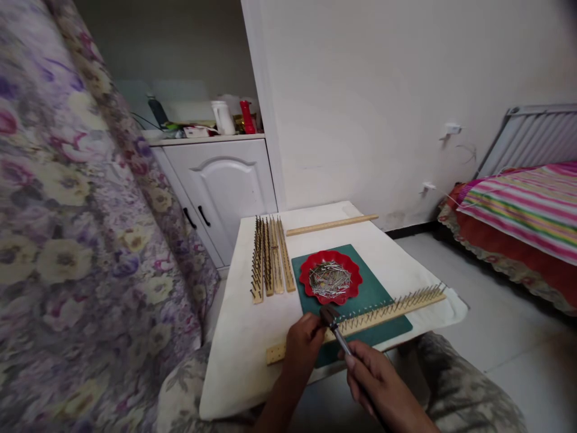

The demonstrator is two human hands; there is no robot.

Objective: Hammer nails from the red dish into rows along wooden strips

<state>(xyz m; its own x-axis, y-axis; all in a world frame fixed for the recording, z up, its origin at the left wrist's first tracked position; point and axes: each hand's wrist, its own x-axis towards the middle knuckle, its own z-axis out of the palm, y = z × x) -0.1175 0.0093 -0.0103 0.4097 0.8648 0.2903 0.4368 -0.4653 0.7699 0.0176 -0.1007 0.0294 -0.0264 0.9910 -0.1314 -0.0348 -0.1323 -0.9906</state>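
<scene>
My right hand (pixel 369 373) is wrapped around the handle of a hammer (pixel 340 337). The dark hammer head lies close beside the fingertips of my left hand (pixel 304 337). Those fingers are pinched together over a pale wooden strip (pixel 387 311); what is between them is hidden. A long run of nails stands up from the strip to the right of my hands, many of them leaning. The strip's left end shows small holes. Part of it rests on a green mat (pixel 360 258). Beyond my hands, a red scalloped bowl (pixel 357 272) holds many loose nails (pixel 331 279).
Several nail-studded wooden strips (pixel 273 258) lie side by side at the left of the white table (pixel 238 361). A bare wooden strip (pixel 331 225) lies at the far edge. Around stand a floral curtain (pixel 90 252), a white cabinet (pixel 229 198) and a bed (pixel 532 204).
</scene>
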